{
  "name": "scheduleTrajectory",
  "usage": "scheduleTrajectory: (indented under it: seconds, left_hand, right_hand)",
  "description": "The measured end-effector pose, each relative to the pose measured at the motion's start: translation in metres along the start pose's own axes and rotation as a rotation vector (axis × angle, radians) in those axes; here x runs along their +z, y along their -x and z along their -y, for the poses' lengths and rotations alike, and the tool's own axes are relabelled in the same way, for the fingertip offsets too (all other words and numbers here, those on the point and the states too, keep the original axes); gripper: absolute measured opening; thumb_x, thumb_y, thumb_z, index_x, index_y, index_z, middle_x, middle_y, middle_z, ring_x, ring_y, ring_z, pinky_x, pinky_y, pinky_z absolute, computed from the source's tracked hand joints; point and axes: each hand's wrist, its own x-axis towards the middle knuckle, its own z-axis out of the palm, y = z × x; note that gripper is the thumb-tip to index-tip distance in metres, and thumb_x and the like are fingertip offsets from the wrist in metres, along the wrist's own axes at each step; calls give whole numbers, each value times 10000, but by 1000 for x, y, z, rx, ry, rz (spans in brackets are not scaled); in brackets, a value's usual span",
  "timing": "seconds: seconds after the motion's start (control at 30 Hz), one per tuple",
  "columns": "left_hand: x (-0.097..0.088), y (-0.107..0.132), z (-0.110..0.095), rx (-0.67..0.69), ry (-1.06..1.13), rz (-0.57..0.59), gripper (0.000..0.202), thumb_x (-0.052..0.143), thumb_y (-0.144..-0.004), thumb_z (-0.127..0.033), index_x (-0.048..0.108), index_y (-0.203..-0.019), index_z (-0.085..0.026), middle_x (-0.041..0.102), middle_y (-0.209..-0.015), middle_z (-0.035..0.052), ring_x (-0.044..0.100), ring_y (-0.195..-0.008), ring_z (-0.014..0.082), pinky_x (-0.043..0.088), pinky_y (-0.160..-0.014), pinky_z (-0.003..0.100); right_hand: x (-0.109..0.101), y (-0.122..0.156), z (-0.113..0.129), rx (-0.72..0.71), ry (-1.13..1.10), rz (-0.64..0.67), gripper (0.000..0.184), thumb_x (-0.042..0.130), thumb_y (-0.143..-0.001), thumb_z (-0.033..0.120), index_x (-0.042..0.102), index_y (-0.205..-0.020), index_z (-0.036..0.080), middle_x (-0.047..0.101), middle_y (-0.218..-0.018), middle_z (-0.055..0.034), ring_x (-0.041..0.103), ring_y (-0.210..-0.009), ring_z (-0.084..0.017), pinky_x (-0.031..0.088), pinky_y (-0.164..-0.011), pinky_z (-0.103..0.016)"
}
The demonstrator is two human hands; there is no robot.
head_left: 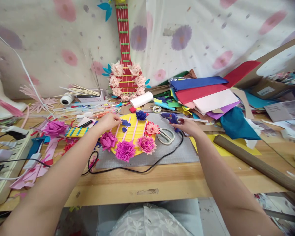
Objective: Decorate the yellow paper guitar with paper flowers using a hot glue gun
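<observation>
A yellow paper guitar (131,131) lies on the grey cutting mat (184,154), with pink strips across its body. Paper flowers edge it: a magenta flower (125,150), a pink one (147,145) and a dark blue one (141,115). Over its upper left side, my left hand (108,122) pinches a blue paper leaf (125,123). Another small blue leaf (124,129) is just below it. My right hand (188,127) is closed on the dark blue glue gun (170,118), a glue stick jutting out to the right. Scissors (166,136) lie between the gun and the guitar.
The gun's black cord (147,170) loops across the mat. A red paper guitar (126,75) leans against the wall covering. Folded coloured paper (208,91) is piled at back right, a brown roll (255,162) in front. A power strip (11,170) lies at left.
</observation>
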Motion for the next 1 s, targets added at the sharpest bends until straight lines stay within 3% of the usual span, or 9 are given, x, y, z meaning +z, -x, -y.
scheduleTrajectory:
  seconds: [0.13,0.23,0.43,0.57,0.63,0.73,0.83,1.0]
  left_hand:
    - [-3,4,-4,-68,12,-8,271,586,-697,-411,749,-742,-199,562,-460,2,486,-489,158,282,-491,276]
    - [-2,3,-1,-68,51,-23,260,584,-693,-403,740,-730,-197,613,-534,0,519,-542,161,306,-509,267]
    - [6,0,11,-17,156,-40,297,563,-695,-453,699,-703,-189,625,-603,-9,517,-581,152,316,-530,259]
    - [6,6,4,-55,220,-23,288,561,-693,-444,678,-680,-180,563,-550,-15,466,-529,136,292,-510,265]
    - [5,10,-4,-89,232,-37,261,571,-684,-415,667,-647,-176,543,-530,-15,457,-520,135,282,-501,267]
    - [5,13,-13,-91,247,-45,248,572,-676,-396,668,-636,-171,577,-551,-7,494,-551,145,304,-512,264]
    - [9,12,-16,-82,253,-45,252,567,-673,-390,682,-655,-168,619,-584,7,535,-588,159,335,-533,265]
    - [12,11,-17,-57,269,-41,259,560,-674,-390,695,-666,-170,645,-617,17,562,-635,172,353,-560,268]
  right_hand:
    - [19,-11,8,59,70,14,382,621,-721,526,665,-861,174,676,-805,-84,620,-764,-220,430,-651,-293]
    - [30,-14,15,137,26,-26,418,597,-756,509,672,-912,128,691,-854,-128,639,-822,-242,449,-676,-297]
    - [32,-15,19,176,-282,-97,397,582,-776,467,638,-930,106,681,-794,-117,593,-583,-151,439,-526,-251]
    - [9,-7,41,10,-539,-147,373,576,-768,510,621,-848,148,651,-744,-67,516,-525,-95,394,-470,-210]
    - [-5,1,61,-87,-550,-54,390,563,-769,544,621,-776,158,593,-623,-32,463,-492,-83,365,-462,-210]
    - [-18,13,94,-177,-428,186,425,589,-738,575,633,-734,152,503,-506,5,400,-454,-77,325,-445,-224]
    - [-15,18,120,-235,-296,291,423,624,-710,571,650,-788,156,540,-544,-2,438,-490,-94,356,-474,-240]
    - [5,11,134,-357,-214,225,410,655,-701,540,673,-940,207,657,-782,-31,577,-733,-168,454,-664,-289]
